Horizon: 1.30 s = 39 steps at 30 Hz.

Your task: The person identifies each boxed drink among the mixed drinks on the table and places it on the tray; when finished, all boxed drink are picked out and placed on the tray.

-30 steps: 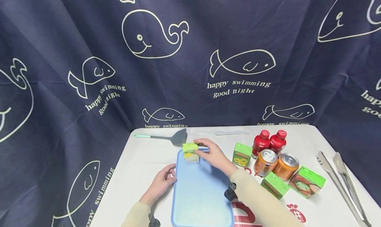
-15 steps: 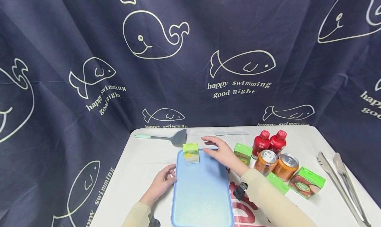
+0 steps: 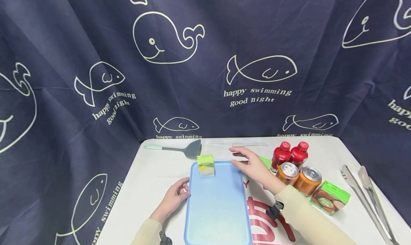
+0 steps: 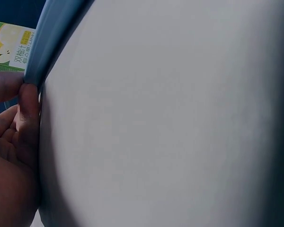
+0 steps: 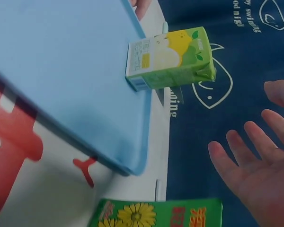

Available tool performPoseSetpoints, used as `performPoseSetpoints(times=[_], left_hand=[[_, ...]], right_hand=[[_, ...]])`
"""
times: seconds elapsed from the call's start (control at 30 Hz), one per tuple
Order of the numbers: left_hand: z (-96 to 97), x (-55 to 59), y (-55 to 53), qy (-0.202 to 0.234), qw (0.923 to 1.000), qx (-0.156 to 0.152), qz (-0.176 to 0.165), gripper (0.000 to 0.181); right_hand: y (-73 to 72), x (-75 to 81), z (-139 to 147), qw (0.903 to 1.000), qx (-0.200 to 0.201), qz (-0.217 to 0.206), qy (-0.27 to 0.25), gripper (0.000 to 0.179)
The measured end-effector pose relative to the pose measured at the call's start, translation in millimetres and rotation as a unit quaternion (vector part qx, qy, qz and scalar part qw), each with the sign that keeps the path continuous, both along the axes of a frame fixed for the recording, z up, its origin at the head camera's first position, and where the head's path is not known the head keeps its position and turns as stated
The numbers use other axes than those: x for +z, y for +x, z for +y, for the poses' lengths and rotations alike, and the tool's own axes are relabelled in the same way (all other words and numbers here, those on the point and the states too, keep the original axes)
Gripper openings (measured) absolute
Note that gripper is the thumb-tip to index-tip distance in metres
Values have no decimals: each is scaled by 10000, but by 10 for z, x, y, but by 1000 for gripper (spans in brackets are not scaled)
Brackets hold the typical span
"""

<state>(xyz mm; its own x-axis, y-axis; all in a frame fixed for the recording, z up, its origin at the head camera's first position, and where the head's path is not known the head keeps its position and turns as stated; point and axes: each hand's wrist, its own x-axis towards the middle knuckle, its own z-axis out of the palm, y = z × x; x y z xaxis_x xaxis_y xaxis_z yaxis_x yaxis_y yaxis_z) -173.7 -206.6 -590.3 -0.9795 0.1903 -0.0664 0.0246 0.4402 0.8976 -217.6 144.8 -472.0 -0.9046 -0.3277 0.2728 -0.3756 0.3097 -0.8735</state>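
A light blue tray lies in front of the person. On its far left corner stands a small yellow-green drink carton, upright with no hand on it. The left hand is at the tray's left rim; the left wrist view shows its thumb and finger pinching that rim. Over the tray's far right corner, the right hand is held with fingers spread and nothing in them. A green drink carton with yellow flowers is close by, mostly hidden behind the right hand in the head view.
To the right stand two red bottles, two orange cans and a green-topped carton. Metal tongs or long servers lie at the far right. A spatula and a pale knife lie along the back edge.
The right hand let go of the yellow-green carton, leaving it on the tray, and moved right toward the flowered carton. The left hand has stayed at the rim.
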Motion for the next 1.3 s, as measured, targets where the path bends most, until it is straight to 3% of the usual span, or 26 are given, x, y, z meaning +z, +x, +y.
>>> performPoseSetpoints(times=[0.5, 0.93, 1.3], left_hand=[[-30, 59, -3, 75, 10000, -7, -13, 59], [-19, 54, 3, 58, 10000, -56, -35, 58], [1, 46, 10, 86, 9999, -23, -88, 58]], right_hand=[[94, 77, 472, 9998, -207, 82, -3, 47], [266, 3, 878, 9977, -595, 234, 216, 44], [366, -40, 1137, 9977, -651, 89, -163, 42]])
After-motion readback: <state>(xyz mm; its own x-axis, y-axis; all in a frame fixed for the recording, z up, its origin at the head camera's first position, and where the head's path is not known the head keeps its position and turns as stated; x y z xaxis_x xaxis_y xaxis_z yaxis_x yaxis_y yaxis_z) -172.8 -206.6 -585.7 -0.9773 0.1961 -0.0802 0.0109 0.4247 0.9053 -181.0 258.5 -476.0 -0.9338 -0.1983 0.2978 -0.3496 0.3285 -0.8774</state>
